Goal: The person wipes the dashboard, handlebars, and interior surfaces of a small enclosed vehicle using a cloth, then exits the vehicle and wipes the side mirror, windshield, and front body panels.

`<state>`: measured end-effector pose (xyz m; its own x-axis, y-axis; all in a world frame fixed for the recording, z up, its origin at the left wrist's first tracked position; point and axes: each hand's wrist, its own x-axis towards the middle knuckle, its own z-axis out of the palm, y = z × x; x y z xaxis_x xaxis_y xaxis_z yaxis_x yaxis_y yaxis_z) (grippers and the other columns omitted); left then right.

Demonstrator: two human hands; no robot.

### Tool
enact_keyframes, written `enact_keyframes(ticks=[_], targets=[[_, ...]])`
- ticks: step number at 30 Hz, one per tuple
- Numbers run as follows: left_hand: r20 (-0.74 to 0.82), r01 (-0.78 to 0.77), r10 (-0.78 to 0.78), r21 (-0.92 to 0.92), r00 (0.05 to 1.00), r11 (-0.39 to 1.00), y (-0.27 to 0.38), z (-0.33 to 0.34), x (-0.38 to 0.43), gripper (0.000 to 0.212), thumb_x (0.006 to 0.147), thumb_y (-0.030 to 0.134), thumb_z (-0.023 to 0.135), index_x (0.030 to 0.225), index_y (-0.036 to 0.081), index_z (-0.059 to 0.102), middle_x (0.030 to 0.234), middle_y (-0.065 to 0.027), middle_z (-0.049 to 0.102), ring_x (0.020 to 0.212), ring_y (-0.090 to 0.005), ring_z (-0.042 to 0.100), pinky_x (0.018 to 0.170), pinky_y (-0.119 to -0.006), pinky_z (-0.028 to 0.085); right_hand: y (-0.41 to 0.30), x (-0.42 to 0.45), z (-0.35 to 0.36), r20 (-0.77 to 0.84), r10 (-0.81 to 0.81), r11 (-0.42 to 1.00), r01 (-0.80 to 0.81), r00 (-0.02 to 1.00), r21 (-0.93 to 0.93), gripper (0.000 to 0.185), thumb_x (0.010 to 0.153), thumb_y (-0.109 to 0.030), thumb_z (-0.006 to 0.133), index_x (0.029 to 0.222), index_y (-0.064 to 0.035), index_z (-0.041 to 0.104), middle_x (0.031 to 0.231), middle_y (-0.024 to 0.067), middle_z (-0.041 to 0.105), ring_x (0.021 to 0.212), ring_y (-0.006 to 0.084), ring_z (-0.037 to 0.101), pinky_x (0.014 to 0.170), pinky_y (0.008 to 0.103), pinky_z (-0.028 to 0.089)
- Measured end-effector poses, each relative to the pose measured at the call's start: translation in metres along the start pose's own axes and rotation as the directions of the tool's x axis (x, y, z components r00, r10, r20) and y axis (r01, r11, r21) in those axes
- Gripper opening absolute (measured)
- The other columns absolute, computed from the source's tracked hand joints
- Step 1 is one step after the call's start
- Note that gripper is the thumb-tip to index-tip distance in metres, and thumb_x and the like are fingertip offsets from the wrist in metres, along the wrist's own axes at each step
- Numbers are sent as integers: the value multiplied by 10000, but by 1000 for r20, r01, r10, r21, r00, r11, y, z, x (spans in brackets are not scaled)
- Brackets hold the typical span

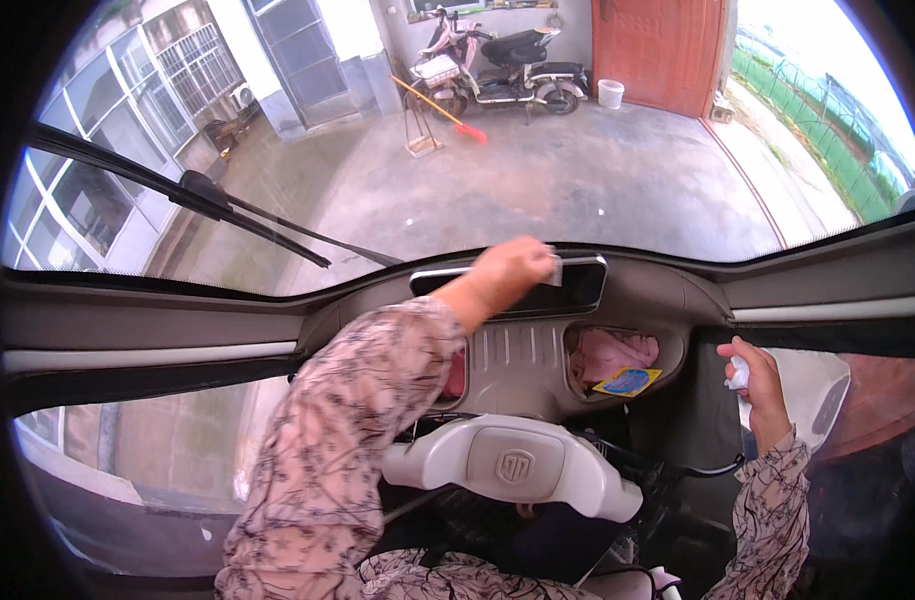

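My left hand (511, 271) is over the dark display panel (577, 289) on the dashboard, slightly blurred, with a thin whitish tissue or cloth (555, 268) gripped at its fingers. Off to the right, my right hand (757, 375) is closed around a crumpled white tissue (739, 373), beside the side window. Below the display, a pink cloth (615, 352) and a yellow-and-blue packet (628, 382) lie in the right dashboard pocket. Some red material (454, 375) shows in the left pocket, partly hidden by my left sleeve.
The white handlebar cover (513, 465) stands close in front of me. A wiper (202, 196) crosses the windshield at left. Beyond the glass are a parked electric scooter (513, 71), a broom (435, 101), a long-handled dustpan (422, 145), a white bucket (610, 94) and a red door (656, 52).
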<state>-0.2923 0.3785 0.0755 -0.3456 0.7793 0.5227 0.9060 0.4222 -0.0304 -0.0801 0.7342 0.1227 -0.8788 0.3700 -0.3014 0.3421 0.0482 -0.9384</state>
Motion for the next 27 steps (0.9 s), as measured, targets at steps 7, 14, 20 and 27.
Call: enact_keyframes(ticks=[7, 14, 20, 27], targets=[[-66, 170, -173, -55, 983, 984, -29, -78, -93, 204, 727, -59, 638, 890, 64, 639, 925, -101, 641, 877, -295, 635, 769, -352, 528, -22, -46, 44, 17, -176, 975, 172, 984, 142, 267, 924, -278, 579, 946, -34, 686, 660, -43, 538, 591, 23, 460, 525, 171, 308], [-23, 227, -229, -49, 973, 973, -30, -92, -116, 179, 745, -52, 649, 883, 56, 612, 992, -103, 568, 881, -291, 593, 740, -349, 505, 6, -44, 63, -17, -266, 939, 263, 964, 223, 243, 922, -215, 564, 946, -1, 678, 704, -34, 533, 662, 42, 460, 601, 188, 332], [284, -209, 125, 289, 951, 934, -40, -101, -117, 107, 717, 100, 597, 819, 94, 565, 1060, -71, 503, 1007, -245, 527, 856, -344, 473, 30, -38, 74, -47, -269, 922, 271, 962, 276, 206, 920, -209, 586, 931, -30, 689, 683, -45, 538, 622, 29, 460, 562, 189, 332], [402, -683, 572, 227, 715, 694, -3, -29, 8, 166, 692, 167, 595, 829, 74, 597, 984, -58, 524, 964, -207, 531, 865, -336, 459, 39, -34, 82, -82, -285, 943, 295, 955, 153, 188, 910, -202, 608, 928, -29, 681, 665, -52, 535, 592, 7, 438, 520, 198, 331]])
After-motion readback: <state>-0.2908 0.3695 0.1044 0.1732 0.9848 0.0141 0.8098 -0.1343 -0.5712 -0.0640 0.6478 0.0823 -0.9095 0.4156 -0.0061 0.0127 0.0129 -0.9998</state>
